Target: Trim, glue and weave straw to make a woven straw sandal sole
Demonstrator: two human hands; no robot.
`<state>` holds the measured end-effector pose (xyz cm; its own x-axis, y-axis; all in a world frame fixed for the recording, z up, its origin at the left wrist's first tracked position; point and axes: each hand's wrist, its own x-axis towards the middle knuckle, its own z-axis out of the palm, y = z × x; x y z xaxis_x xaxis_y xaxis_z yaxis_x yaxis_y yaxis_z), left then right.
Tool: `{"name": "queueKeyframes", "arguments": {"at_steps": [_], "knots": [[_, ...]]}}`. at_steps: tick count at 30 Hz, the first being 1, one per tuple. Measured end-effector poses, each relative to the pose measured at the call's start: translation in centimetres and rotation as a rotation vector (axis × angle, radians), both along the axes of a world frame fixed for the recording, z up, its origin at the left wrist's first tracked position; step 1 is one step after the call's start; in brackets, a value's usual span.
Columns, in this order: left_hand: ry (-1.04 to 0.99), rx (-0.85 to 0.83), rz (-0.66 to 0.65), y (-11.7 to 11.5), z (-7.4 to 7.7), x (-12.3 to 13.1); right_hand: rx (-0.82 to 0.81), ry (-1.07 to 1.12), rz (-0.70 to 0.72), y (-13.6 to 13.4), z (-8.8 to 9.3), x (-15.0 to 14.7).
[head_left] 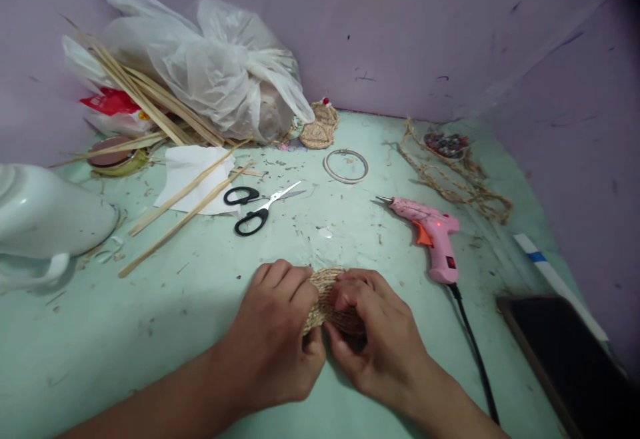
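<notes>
Between my two hands, low in the middle of the head view, is a small woven straw piece [326, 289] made of coiled, braided fibre. My left hand [280, 329] is closed on its left side, with the thumb at the near edge. On the right side, my right hand [377, 329] grips it with curled fingers on top and the thumb below. The hands cover much of the piece, so its full outline is hidden. Beyond the hands lie black-handled scissors [260, 211] with parted blades, and a pink glue gun [433, 232] with a lit red light.
A white mug [50, 219] lies at the left. Straw strips [185, 219] cross a white paper [193, 172]. Behind stand a plastic bag [215, 72] and woven discs [319, 129]. A hoop [346, 166], braided cord [450, 186], phone [565, 359] and black cable [475, 349] lie rightward.
</notes>
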<state>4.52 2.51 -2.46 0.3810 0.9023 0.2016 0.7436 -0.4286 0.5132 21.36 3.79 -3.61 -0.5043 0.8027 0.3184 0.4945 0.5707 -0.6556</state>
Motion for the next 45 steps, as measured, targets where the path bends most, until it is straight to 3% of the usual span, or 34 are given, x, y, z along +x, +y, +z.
{"name": "queueKeyframes", "arguments": {"at_steps": [30,45], "knots": [[0.002,-0.005,0.007,-0.12,-0.06,-0.01,0.009,0.008,-0.015,0.16,0.14,0.00],[0.018,0.137,-0.016,0.63,-0.21,-0.47,0.022,0.006,-0.014,0.33,-0.18,-0.18]]}}
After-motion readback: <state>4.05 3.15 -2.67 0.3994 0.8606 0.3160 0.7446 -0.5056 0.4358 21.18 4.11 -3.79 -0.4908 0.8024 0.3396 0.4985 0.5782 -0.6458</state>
